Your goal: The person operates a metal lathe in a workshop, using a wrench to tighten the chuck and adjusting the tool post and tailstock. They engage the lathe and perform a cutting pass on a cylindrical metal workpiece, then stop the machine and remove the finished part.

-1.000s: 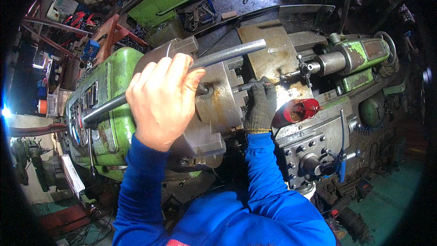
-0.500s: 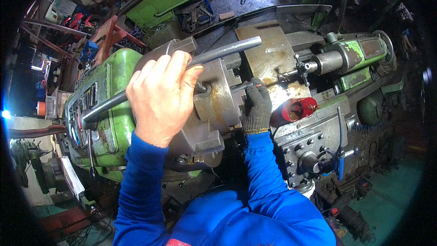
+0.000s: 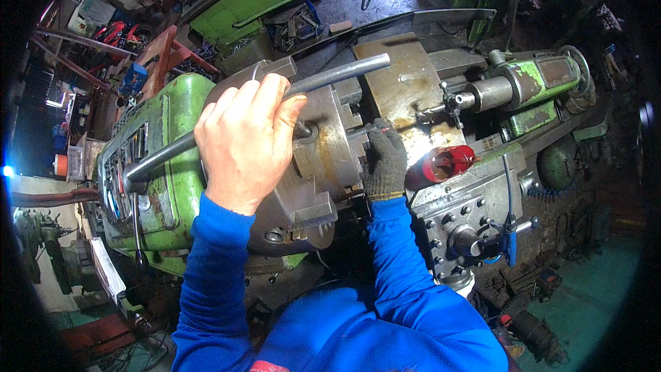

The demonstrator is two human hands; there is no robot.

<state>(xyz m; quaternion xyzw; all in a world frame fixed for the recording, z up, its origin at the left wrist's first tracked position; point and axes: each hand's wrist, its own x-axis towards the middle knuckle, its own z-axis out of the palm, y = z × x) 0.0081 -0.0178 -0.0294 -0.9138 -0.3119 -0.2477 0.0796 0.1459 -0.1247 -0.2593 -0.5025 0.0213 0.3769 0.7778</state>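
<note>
My bare left hand (image 3: 246, 139) is wrapped round the long bar of a T-handled chuck key (image 3: 342, 74). The key's stem goes into a socket on the side of a large steel lathe chuck (image 3: 323, 148). In a dark knitted glove, my right hand (image 3: 385, 164) pinches a thin metal rod (image 3: 361, 131) at the chuck's face. That rod reaches in between the chuck jaws (image 3: 350, 111); its inner end is hidden. Just right of the glove stands a red cup (image 3: 441, 167) with a brush-like thing in it.
The green headstock (image 3: 180, 107) lies left, with several tools on top. At the right is the green tailstock (image 3: 540, 83), holding a drill chuck (image 3: 458, 102). A bolted tool post (image 3: 465, 234) with a lever (image 3: 510, 213) stands nearer me. A steel plate (image 3: 403, 72) covers the bed.
Both hands keep their grips in nearly the same place. The view has shifted a little, so the tailstock, cup and tool post appear slightly further left.
</note>
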